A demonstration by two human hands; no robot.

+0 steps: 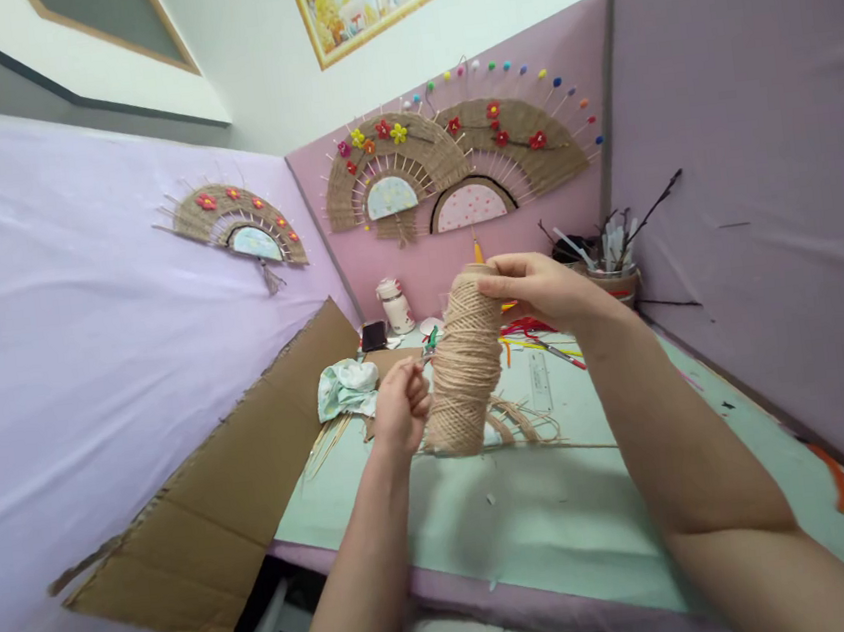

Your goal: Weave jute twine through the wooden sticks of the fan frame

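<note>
My right hand (525, 287) grips the top of a large spool of jute twine (465, 367), thumb and fingers closed on its upper end. The spool is held up over the table, slightly tilted. Close to its left side is my left hand (402, 404), its fingers curled in a pinch. What it pinches is too small to make out. Behind and below the spool, partly hidden, lies a woven twine piece (512, 417) with thin sticks on the table.
A green-covered table (562, 502) carries a ruler (539, 381), a crumpled cloth (346, 389), a phone (374, 336) and a white bottle (395, 306). Cardboard (207, 499) leans at the left. A pot of twigs (614, 281) stands back right. Decorated fans (394, 158) hang on the back panel.
</note>
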